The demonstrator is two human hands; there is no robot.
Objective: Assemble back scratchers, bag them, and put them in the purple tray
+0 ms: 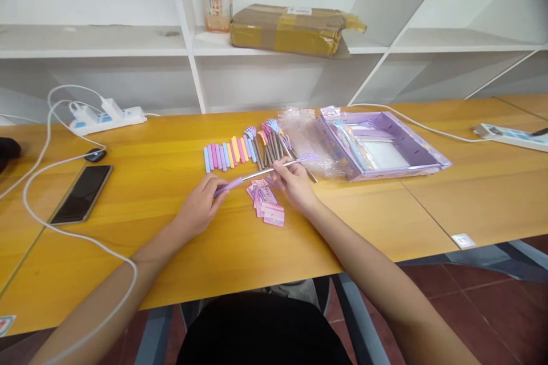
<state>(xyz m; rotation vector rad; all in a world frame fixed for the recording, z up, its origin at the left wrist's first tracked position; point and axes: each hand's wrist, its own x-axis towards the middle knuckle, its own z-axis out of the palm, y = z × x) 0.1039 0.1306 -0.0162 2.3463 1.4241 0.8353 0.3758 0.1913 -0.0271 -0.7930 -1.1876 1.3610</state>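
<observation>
A back scratcher (261, 173) with a purple handle, metal rod and purple hand-shaped head is held level between both hands. My left hand (200, 203) grips its handle; my right hand (295, 185) pinches the rod near the head. Just beyond lies a row of pastel handles (226, 154) in blue, pink, purple and yellow. Beside them, metal rods with colored hand-shaped heads (274, 145) lie in a bunch. Several pink and purple cards (268, 203) overlap on the table below the back scratcher.
Right of the rods are clear plastic bags (310, 140) and a purple box (422, 148) holding wrapped pieces. At left lie a phone (83, 194), a black mouse (95, 154), a power strip (109, 120) and white cables. A taped carton (291, 28) rests on the shelf.
</observation>
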